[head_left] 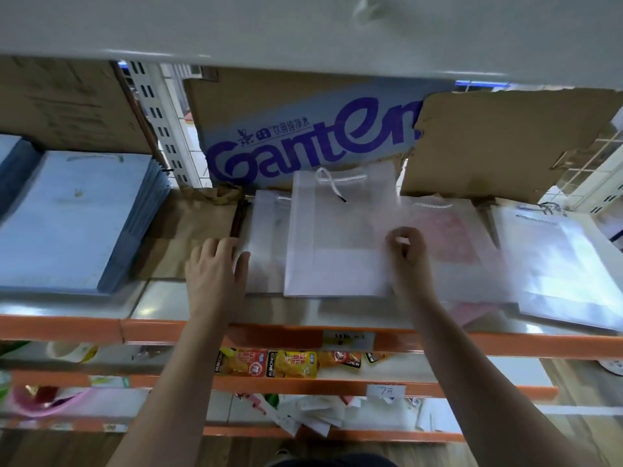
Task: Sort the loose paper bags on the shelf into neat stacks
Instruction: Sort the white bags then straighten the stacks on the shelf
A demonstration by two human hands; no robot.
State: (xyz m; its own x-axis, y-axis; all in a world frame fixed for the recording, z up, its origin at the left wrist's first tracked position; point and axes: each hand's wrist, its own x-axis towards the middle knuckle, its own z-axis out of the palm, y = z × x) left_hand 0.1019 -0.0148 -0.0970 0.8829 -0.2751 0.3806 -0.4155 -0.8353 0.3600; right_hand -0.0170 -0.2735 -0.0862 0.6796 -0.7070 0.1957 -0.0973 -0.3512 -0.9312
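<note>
On shelf (158,299), left hand (215,267) lies flat; right hand (409,257) pinches top white bag (337,237).

Both my bare forearms reach forward, side by side. My left hand (215,267) lies flat, palm down, fingers straight. My right hand (406,256) is curled, thumb and forefinger pinching a bag (337,237) by its edge.

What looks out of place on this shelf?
The white paper bags in the middle overlap unevenly, unlike the neat blue stack at left. The cardboard sheet behind them has a ragged torn edge.
</note>
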